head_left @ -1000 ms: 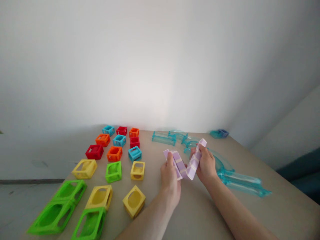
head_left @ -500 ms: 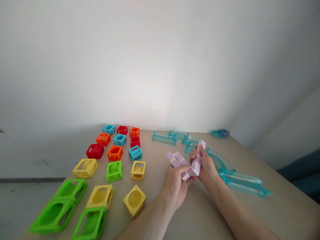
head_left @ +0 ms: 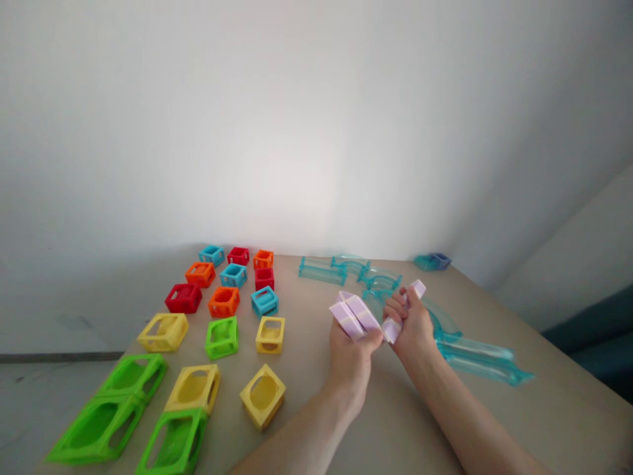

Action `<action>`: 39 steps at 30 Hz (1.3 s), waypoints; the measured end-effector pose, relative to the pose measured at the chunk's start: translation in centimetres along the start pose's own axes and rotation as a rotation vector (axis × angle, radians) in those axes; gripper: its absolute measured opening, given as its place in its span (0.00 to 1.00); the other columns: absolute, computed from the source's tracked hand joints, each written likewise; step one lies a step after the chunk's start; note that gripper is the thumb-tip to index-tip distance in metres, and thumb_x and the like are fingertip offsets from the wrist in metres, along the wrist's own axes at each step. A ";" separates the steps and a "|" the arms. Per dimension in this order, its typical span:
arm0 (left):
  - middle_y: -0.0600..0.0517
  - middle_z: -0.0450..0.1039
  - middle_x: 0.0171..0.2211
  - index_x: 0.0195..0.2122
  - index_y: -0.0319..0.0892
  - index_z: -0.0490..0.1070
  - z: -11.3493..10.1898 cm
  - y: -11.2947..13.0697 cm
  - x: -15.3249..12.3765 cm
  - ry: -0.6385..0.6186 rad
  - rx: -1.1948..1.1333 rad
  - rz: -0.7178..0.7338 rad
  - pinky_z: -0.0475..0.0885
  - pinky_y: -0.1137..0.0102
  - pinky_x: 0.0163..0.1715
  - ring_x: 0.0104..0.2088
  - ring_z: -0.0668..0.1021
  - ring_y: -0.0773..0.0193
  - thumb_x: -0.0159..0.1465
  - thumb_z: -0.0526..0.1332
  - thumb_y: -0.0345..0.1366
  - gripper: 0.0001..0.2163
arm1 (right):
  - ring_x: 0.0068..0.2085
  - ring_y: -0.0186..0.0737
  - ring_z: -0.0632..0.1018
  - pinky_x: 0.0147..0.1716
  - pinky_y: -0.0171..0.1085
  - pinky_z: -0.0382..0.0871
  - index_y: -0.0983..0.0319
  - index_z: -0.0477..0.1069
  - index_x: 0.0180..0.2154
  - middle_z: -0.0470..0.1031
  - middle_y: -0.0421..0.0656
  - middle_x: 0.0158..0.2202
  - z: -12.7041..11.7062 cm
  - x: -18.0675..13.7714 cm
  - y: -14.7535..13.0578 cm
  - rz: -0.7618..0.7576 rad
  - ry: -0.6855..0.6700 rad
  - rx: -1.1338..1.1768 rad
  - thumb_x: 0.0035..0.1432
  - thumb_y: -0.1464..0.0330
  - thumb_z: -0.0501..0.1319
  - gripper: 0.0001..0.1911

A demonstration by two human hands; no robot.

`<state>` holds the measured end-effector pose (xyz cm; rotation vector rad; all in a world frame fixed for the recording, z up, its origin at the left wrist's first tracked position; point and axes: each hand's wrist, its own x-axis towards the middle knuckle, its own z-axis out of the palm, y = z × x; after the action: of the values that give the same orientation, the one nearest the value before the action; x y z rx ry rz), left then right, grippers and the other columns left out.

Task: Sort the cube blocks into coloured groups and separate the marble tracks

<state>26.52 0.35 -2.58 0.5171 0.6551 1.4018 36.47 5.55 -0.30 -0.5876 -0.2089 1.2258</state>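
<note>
Between my hands, above the table, is a lilac and white twisty snake puzzle [head_left: 357,311], its segments bent into angled lengths. My left hand [head_left: 350,359] is closed round the folded left part, with the thumb lying along its near side. Around the right length, which slants up and to the right, my right hand [head_left: 409,320] is wrapped, so the middle of that length is hidden. The two parts come close together near my left thumb; I cannot tell exactly how they join there.
Rows of coloured hollow cubes [head_left: 224,302] stand on the left of the table [head_left: 301,369]. Clear teal track pieces [head_left: 321,270] lie at the back and beyond my right hand. A blue piece [head_left: 440,261] sits at the far right corner, near the wall [head_left: 316,132].
My right hand has turned, tilting its length of the snake puzzle further to the right. The left part has been turned so that its broad faces show more.
</note>
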 end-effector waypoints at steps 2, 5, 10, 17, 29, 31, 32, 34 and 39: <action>0.57 0.68 0.23 0.31 0.39 0.66 0.0 0.0 0.1 0.024 0.047 0.084 0.67 0.75 0.28 0.25 0.69 0.72 0.46 0.67 0.24 0.13 | 0.13 0.23 0.56 0.09 0.23 0.50 0.61 0.62 0.28 0.55 0.30 0.17 0.0 0.0 -0.1 -0.022 0.039 0.014 0.63 0.71 0.54 0.09; 0.56 0.70 0.25 0.33 0.39 0.67 -0.3 0.4 0.5 0.038 -0.106 0.008 0.70 0.73 0.30 0.26 0.72 0.70 0.47 0.67 0.24 0.13 | 0.17 0.25 0.62 0.14 0.25 0.60 0.62 0.65 0.32 0.61 0.34 0.19 0.0 -0.4 -0.3 -0.011 -0.093 0.003 0.54 0.73 0.59 0.03; 0.49 0.75 0.30 0.33 0.36 0.69 -0.7 2.0 1.2 0.091 -0.420 -0.253 0.75 0.69 0.34 0.30 0.77 0.67 0.52 0.65 0.24 0.08 | 0.34 0.39 0.76 0.34 0.39 0.74 0.58 0.69 0.43 0.73 0.41 0.32 0.3 -2.0 0.0 -0.047 -0.507 -0.226 0.44 0.73 0.67 0.21; 0.52 0.76 0.32 0.39 0.40 0.67 -0.3 2.3 1.4 0.146 -0.328 0.095 0.76 0.67 0.36 0.34 0.79 0.64 0.52 0.68 0.29 0.15 | 0.36 0.38 0.79 0.37 0.36 0.75 0.59 0.68 0.36 0.76 0.39 0.32 0.3 -2.3 2.5 -0.153 -0.362 -0.317 0.49 0.72 0.70 0.13; 0.47 0.77 0.34 0.40 0.37 0.71 -1.4 1.3 2.2 0.298 0.133 0.408 0.74 0.66 0.38 0.35 0.80 0.60 0.51 0.70 0.37 0.18 | 0.32 0.40 0.80 0.37 0.39 0.77 0.60 0.69 0.40 0.79 0.39 0.30 -0.7 -2.0 3.1 -0.179 -0.321 -0.621 0.45 0.68 0.73 0.20; 0.46 0.78 0.34 0.39 0.36 0.73 -1.3 1.6 1.9 0.285 0.138 0.402 0.74 0.66 0.38 0.35 0.80 0.59 0.51 0.69 0.37 0.16 | 0.32 0.40 0.80 0.37 0.40 0.77 0.62 0.72 0.37 0.79 0.40 0.29 -0.9 -2.0 3.2 -0.170 -0.394 -0.717 0.46 0.67 0.72 0.16; 0.45 0.79 0.34 0.37 0.36 0.74 -1.3 1.7 1.8 0.298 0.132 0.383 0.74 0.66 0.38 0.35 0.80 0.59 0.52 0.69 0.38 0.14 | 0.32 0.41 0.80 0.37 0.40 0.76 0.63 0.73 0.35 0.79 0.41 0.29 -0.9 -2.0 3.2 -0.183 -0.418 -0.763 0.47 0.66 0.72 0.14; 0.46 0.79 0.31 0.34 0.36 0.75 -1.3 2.0 1.9 0.350 0.121 0.343 0.74 0.67 0.35 0.33 0.80 0.58 0.51 0.69 0.39 0.13 | 0.32 0.42 0.80 0.35 0.39 0.75 0.64 0.74 0.31 0.80 0.43 0.29 -0.7 -2.2 3.1 -0.254 -0.413 -0.840 0.48 0.65 0.71 0.11; 0.47 0.79 0.28 0.31 0.35 0.76 -1.1 2.5 2.2 0.414 0.123 0.328 0.73 0.69 0.29 0.29 0.80 0.59 0.47 0.70 0.37 0.12 | 0.28 0.39 0.78 0.30 0.36 0.73 0.63 0.71 0.29 0.78 0.42 0.26 0.1 -2.6 2.7 -0.401 -0.336 -0.892 0.45 0.65 0.72 0.13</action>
<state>24.11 2.79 -1.92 0.4469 1.0285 1.8089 33.31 3.73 -1.22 -1.0357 -1.1392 0.7862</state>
